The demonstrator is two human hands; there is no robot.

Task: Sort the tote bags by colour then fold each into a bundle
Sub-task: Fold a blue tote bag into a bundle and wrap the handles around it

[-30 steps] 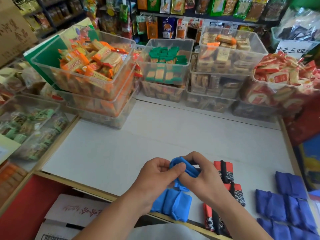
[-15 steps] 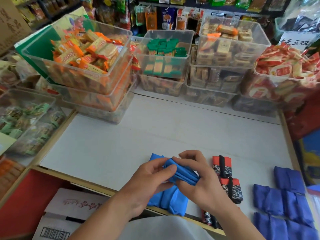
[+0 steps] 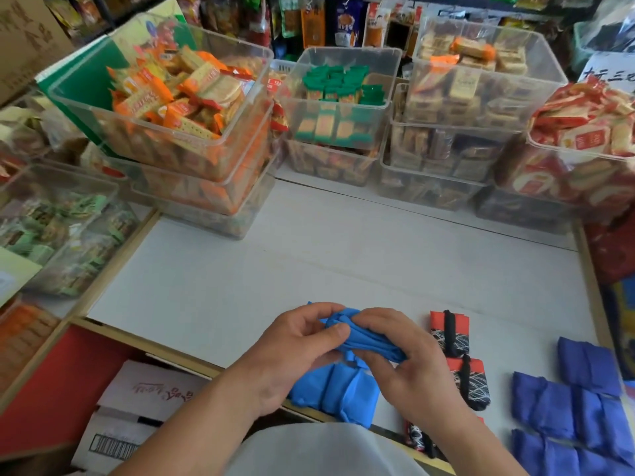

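Both hands met over the near edge of the smooth white worktop (image 3: pixel 309 269), gripping a light-blue tote bag (image 3: pixel 369 341). The left hand (image 3: pixel 295 352) pinched one end of the roll between thumb and curled fingers. The right hand (image 3: pixel 409 369) wrapped round the other end. The soft, creased cloth formed a tight tube there, and more of it lay in flat folds beneath the hands. Just to the right lay red-and-black patterned bundles (image 3: pixel 469 383) strapped in black. Farther right lay puffy dark-blue bundles (image 3: pixel 563 407). Clear plastic bins (image 3: pixel 347 132) of wrapped snacks lined the back.
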